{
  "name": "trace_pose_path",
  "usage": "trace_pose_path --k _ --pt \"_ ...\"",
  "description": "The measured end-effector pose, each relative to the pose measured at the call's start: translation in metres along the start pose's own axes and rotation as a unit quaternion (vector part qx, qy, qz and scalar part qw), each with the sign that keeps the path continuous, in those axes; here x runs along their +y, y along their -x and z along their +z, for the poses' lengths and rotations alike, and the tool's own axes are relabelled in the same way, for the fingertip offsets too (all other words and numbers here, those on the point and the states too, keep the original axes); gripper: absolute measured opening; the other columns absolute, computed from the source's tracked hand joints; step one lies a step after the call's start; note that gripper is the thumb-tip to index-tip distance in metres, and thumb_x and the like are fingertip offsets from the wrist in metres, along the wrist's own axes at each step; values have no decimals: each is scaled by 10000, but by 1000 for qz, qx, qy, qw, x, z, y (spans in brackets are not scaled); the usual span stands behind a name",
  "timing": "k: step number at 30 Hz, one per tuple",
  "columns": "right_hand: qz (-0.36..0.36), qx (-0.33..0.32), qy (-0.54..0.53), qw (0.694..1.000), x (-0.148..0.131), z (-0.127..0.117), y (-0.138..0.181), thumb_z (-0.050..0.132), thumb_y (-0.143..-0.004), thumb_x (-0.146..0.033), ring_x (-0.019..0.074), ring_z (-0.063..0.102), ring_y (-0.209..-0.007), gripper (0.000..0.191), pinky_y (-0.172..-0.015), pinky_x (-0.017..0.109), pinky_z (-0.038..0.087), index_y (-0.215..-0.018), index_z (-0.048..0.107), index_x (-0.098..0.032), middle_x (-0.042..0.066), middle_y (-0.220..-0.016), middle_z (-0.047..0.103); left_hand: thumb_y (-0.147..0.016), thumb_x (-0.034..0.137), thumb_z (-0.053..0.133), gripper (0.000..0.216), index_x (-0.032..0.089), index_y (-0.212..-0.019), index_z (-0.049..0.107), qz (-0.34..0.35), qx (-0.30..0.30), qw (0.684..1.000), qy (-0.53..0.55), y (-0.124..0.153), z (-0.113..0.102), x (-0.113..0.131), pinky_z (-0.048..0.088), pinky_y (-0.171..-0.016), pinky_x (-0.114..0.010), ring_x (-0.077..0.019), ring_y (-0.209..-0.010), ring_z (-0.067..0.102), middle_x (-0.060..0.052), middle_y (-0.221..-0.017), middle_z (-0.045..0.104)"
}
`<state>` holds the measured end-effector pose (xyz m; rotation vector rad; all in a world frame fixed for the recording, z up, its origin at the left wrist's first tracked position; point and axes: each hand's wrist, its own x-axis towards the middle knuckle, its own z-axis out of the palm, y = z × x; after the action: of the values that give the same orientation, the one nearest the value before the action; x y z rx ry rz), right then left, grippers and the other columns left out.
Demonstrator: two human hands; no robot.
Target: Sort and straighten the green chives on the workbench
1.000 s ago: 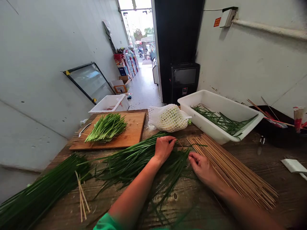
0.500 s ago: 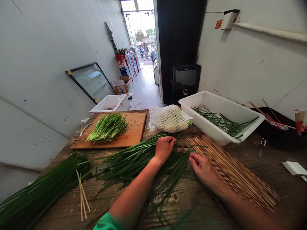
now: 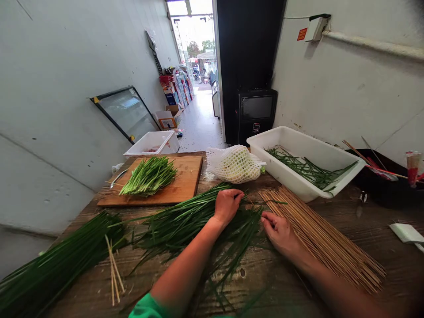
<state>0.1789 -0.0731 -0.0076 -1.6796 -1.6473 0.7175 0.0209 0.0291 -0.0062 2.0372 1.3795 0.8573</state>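
My left hand [image 3: 228, 206] is closed in a pinch above a loose pile of long green garlic chives [image 3: 180, 218]. A thin bamboo skewer [image 3: 250, 201] slants down and right from its fingertips. Lower and to the right, my right hand [image 3: 281, 232] pinches the gathered ends of several chives, whose leaves hang down toward the table's near side. What lies inside the fingers is partly hidden. Beside and partly beneath my right forearm lies a wide bundle of bamboo skewers [image 3: 324, 238].
A cutting board [image 3: 185, 176] bears cut green stems [image 3: 149, 176]. Behind the hands lies produce in white foam netting [image 3: 233, 163]. A white tub [image 3: 298, 141] holds chives. More chives [image 3: 62, 260] and several short sticks [image 3: 114, 271] lie left. A black bowl [image 3: 380, 185] stands far right.
Almost nothing differs. Both hands keep their pinches in nearly the same place, with my left hand shifted very slightly to the right.
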Motion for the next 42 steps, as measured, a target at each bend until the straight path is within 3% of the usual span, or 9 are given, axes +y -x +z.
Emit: trace_pose_path --k 5,11,15,21,25,29,35,38,42 --pt "-5 6 -3 1000 2 0 -1 383 -829 -353 121 463 -483 320 -451 223 339 -719 615 -164 15 -581 576 -805 225 582 167 198 -837 743 8 -44 999 9 3 0 9 461 -770 -254 -167 -803 659 -34 -859 736" --pt "-3 39 -5 999 7 0 -3 389 -840 -377 134 491 -516 329 -478 233 365 -745 621 -163 29 -615 598 -827 277 516 247 162 -846 733 67 -215 970 95 9 -10 24 440 -634 -218 -136 -670 613 -14 -754 710" --pt "-14 42 -19 999 3 -3 -3 392 -850 -373 143 514 -546 332 -491 235 373 -822 638 -152 37 -652 616 -833 325 495 309 107 -920 695 -39 -234 949 205 5 -13 20 391 -517 -194 -84 -530 521 -13 -681 643" --pt "-36 37 -44 998 -4 -3 1 407 -869 -378 146 532 -556 330 -517 239 396 -865 648 -154 33 -661 617 -728 532 614 460 103 -881 681 -168 -282 872 364 6 -9 19 248 -417 -173 -41 -467 393 9 -621 562" --pt "-33 30 -76 996 -3 -3 2 422 -880 -395 147 538 -584 337 -537 237 410 -921 644 -144 36 -680 612 -638 554 698 532 92 -902 690 -198 -322 832 407 8 -8 19 249 -430 -181 -40 -480 408 -1 -627 577" --pt "-17 41 -88 995 3 -1 2 421 -880 -441 128 454 -501 388 -467 229 363 -953 639 -128 -5 -571 518 -539 436 788 486 90 -870 702 -157 -262 892 334 3 -19 16 306 -485 -191 -52 -516 425 7 -627 595" --pt "0 55 -75 996 6 0 1 434 -853 -475 123 453 -493 418 -449 231 353 -916 646 -121 27 -633 577 -705 404 646 295 129 -769 731 -47 -217 969 107 -5 -63 9 392 -564 -222 -106 -590 506 -6 -621 614" --pt "-3 52 -71 996 3 0 2 448 -839 -478 130 462 -492 418 -440 233 350 -896 651 -117 29 -607 572 -749 345 606 223 166 -730 738 18 -137 990 2 -5 -75 12 455 -719 -244 -153 -791 589 -45 -849 668" --pt "-18 42 -86 995 0 2 3 435 -847 -472 131 467 -503 413 -446 233 360 -890 648 -121 36 -622 583 -745 229 593 157 173 -710 735 45 -86 995 -10 -3 -66 21 444 -909 -277 -192 -1014 594 -72 -1082 652"
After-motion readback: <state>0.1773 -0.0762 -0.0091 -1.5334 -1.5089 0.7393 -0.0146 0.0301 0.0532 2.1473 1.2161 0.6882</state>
